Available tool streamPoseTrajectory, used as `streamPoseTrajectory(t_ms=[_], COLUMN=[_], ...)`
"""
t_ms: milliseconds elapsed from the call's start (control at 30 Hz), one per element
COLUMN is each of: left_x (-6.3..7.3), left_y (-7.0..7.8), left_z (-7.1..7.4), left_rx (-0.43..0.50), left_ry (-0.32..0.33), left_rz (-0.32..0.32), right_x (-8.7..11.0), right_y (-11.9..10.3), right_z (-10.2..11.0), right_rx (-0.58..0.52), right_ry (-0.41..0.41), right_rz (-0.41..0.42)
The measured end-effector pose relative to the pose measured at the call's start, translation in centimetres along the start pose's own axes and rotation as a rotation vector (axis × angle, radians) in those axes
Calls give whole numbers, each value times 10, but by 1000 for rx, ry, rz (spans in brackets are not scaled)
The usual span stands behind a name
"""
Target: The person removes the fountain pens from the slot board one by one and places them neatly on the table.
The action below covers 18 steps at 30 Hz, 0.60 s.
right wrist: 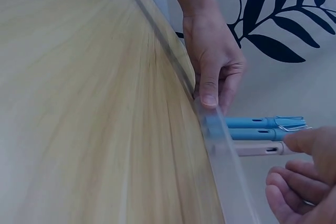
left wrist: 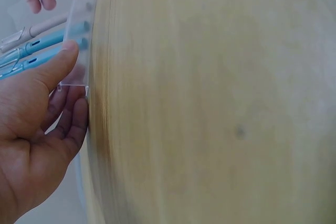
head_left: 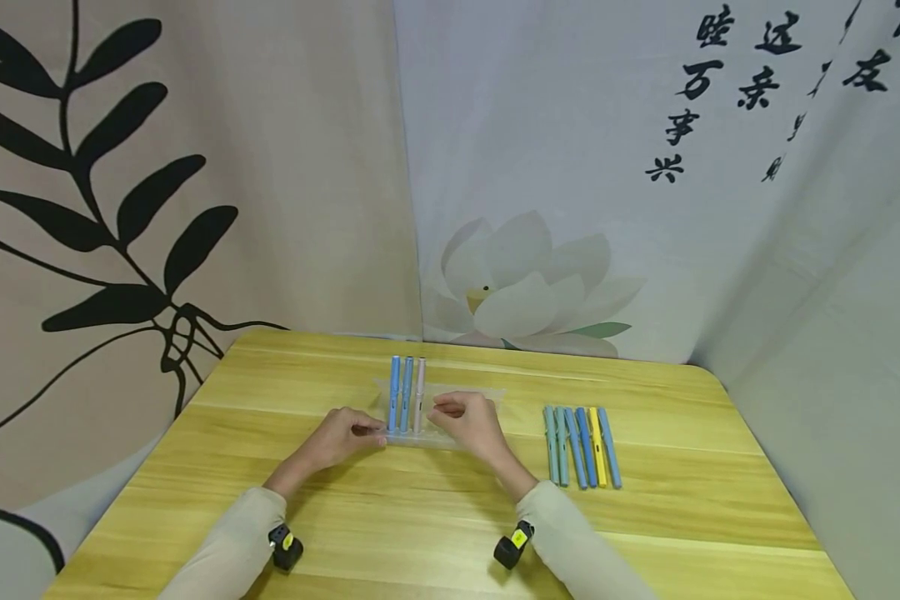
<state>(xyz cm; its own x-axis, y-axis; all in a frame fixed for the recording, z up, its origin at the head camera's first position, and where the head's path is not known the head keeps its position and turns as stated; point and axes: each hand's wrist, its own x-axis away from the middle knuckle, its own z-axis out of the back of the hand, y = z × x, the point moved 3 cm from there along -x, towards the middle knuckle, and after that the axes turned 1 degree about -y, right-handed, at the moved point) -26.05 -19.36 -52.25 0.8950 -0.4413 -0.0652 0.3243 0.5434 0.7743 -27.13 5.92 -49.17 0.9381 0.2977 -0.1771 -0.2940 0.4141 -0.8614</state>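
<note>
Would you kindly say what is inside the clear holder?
Two blue pens and a pale pink pen rest in the clear holder; the right hand covers some of it in the head view.

I see two blue pens (head_left: 393, 392) and a pale pink pen (head_left: 420, 387) standing toward the left end of a clear plastic holder (head_left: 438, 442), six other pens (head_left: 587, 448) lying flat to its right

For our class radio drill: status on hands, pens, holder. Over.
Left hand gripping holder; right hand empty, beside pink pen. Three pens standing in holder, six pens on table. Nothing visibly in the way.
</note>
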Motion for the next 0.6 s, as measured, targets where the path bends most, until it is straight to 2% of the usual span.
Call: streamPoseTrajectory(t_ms=[200, 600], left_x=[0, 0], left_y=[0, 2], left_z=[0, 0], left_rx=[13, 15], left_ry=[-5, -6], left_rz=[8, -7], right_x=[-7, -13], right_y=[0, 5], right_z=[-11, -24], right_rx=[3, -12], right_ry=[14, -9], right_rz=[-23, -52])
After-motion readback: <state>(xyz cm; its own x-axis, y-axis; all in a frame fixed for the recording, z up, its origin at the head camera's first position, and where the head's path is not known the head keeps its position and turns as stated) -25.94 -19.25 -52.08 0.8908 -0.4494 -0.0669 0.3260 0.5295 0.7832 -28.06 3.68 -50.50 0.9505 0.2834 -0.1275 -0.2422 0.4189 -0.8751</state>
